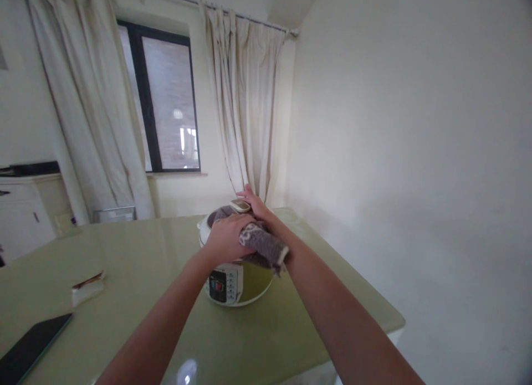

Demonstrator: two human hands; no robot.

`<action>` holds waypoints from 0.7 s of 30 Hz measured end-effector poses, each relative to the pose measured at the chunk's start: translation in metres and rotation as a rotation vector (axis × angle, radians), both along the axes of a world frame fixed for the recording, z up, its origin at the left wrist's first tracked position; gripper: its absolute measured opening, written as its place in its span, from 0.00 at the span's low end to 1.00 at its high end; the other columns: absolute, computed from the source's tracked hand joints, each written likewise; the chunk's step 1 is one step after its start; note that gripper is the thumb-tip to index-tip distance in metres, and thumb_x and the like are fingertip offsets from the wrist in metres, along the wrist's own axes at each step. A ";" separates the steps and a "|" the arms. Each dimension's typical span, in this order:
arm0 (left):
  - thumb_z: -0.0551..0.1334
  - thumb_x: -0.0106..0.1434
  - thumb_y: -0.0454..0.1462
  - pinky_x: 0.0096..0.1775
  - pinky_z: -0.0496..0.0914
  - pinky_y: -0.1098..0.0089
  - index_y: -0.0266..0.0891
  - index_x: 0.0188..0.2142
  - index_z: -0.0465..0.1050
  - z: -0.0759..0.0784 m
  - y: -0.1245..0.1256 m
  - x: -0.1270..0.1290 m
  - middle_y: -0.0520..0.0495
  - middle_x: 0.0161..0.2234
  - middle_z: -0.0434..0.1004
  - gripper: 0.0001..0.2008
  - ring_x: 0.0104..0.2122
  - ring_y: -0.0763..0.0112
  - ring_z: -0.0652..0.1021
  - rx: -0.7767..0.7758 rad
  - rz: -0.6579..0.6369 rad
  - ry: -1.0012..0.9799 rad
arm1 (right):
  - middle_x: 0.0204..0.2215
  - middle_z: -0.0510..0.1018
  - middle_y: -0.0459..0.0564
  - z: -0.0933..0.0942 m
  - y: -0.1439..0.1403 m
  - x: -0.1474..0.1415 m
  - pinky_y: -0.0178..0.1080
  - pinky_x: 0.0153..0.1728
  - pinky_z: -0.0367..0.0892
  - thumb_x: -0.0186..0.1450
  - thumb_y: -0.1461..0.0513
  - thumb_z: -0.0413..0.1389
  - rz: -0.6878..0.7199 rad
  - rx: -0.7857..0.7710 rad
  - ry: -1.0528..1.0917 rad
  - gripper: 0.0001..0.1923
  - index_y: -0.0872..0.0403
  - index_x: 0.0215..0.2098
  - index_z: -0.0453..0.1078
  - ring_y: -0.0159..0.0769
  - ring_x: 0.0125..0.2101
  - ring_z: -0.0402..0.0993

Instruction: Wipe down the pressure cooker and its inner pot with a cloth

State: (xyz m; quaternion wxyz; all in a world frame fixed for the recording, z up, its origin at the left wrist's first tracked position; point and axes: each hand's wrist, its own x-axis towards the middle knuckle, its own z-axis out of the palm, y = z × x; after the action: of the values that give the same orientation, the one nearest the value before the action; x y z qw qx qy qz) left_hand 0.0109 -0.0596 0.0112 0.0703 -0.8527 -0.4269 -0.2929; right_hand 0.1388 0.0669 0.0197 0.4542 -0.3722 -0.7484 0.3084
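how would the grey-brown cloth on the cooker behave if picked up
The cloth would probably be floppy, since it bunches up beneath the left hand. It is likely light for its size, judging by its soft, towel-like look. Its loose end, sticking out past the fingers, might sag or trail when lifted.

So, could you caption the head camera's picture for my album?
Left hand on a bunched patterned cloth, right hand just beyond, at a cooker on a green table.
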 end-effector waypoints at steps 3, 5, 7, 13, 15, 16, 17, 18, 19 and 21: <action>0.72 0.54 0.45 0.55 0.71 0.57 0.45 0.50 0.77 0.014 0.008 0.004 0.44 0.50 0.82 0.23 0.52 0.51 0.79 -0.075 0.059 0.029 | 0.54 0.82 0.57 0.007 -0.009 0.004 0.42 0.56 0.72 0.76 0.37 0.30 0.094 -0.105 0.029 0.44 0.55 0.63 0.73 0.41 0.55 0.79; 0.73 0.53 0.44 0.59 0.68 0.53 0.45 0.52 0.76 0.013 0.007 0.007 0.42 0.54 0.79 0.27 0.55 0.49 0.76 -0.010 0.050 0.069 | 0.58 0.80 0.57 0.014 -0.021 0.012 0.43 0.59 0.70 0.76 0.37 0.30 0.072 -0.091 0.004 0.43 0.54 0.61 0.75 0.42 0.59 0.77; 0.74 0.51 0.45 0.61 0.65 0.47 0.46 0.56 0.75 0.007 0.003 0.011 0.40 0.58 0.74 0.31 0.58 0.44 0.72 0.077 0.117 0.069 | 0.60 0.79 0.58 0.023 -0.037 0.024 0.45 0.59 0.69 0.76 0.36 0.30 0.045 -0.068 0.004 0.45 0.53 0.58 0.77 0.44 0.61 0.74; 0.70 0.55 0.42 0.59 0.68 0.47 0.37 0.55 0.76 0.013 0.007 0.028 0.35 0.51 0.78 0.27 0.54 0.44 0.76 -0.128 0.116 -0.070 | 0.60 0.78 0.53 0.022 -0.121 0.064 0.48 0.66 0.61 0.74 0.35 0.38 -0.113 0.310 -0.129 0.38 0.46 0.61 0.74 0.46 0.63 0.71; 0.71 0.52 0.40 0.58 0.70 0.52 0.40 0.52 0.78 0.029 0.013 0.026 0.39 0.49 0.82 0.27 0.51 0.49 0.78 -0.320 -0.107 -0.080 | 0.70 0.67 0.53 0.005 -0.145 0.065 0.51 0.68 0.58 0.70 0.34 0.49 -0.097 0.360 -0.304 0.39 0.43 0.72 0.63 0.50 0.69 0.62; 0.72 0.50 0.39 0.57 0.72 0.55 0.42 0.51 0.79 0.038 0.016 0.021 0.42 0.48 0.83 0.27 0.49 0.51 0.80 -0.413 -0.216 -0.068 | 0.73 0.61 0.55 -0.006 -0.153 0.063 0.53 0.68 0.57 0.68 0.34 0.53 -0.127 0.362 -0.374 0.45 0.42 0.76 0.55 0.53 0.71 0.58; 0.74 0.48 0.40 0.55 0.73 0.57 0.43 0.51 0.80 0.047 0.019 0.014 0.44 0.47 0.84 0.28 0.48 0.54 0.81 -0.493 -0.303 -0.067 | 0.75 0.56 0.56 -0.017 -0.157 0.061 0.56 0.69 0.56 0.66 0.35 0.57 -0.170 0.359 -0.435 0.51 0.43 0.78 0.48 0.57 0.72 0.55; 0.74 0.49 0.42 0.54 0.75 0.59 0.44 0.52 0.80 0.055 0.024 0.006 0.45 0.47 0.85 0.29 0.47 0.55 0.81 -0.560 -0.361 -0.093 | 0.76 0.54 0.58 -0.026 -0.159 0.057 0.59 0.68 0.55 0.64 0.35 0.59 -0.225 0.358 -0.483 0.55 0.43 0.79 0.43 0.60 0.72 0.54; 0.73 0.51 0.44 0.53 0.75 0.60 0.43 0.54 0.80 0.061 0.029 -0.003 0.45 0.49 0.85 0.29 0.48 0.55 0.82 -0.622 -0.394 -0.171 | 0.75 0.55 0.60 -0.033 -0.159 0.054 0.62 0.67 0.55 0.64 0.36 0.60 -0.277 0.363 -0.526 0.56 0.43 0.79 0.42 0.62 0.71 0.55; 0.69 0.58 0.49 0.56 0.74 0.59 0.41 0.55 0.79 0.064 0.042 -0.020 0.42 0.51 0.84 0.28 0.52 0.54 0.81 -0.599 -0.326 -0.400 | 0.71 0.63 0.63 -0.038 -0.153 0.046 0.64 0.64 0.56 0.63 0.36 0.60 -0.362 0.391 -0.600 0.51 0.42 0.77 0.51 0.64 0.67 0.61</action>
State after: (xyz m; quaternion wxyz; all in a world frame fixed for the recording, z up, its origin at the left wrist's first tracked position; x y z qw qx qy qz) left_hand -0.0088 -0.0180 0.0750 -0.3137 -0.8181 -0.3578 -0.3230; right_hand 0.1849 -0.0864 -0.0183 0.3248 -0.4780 -0.8147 -0.0472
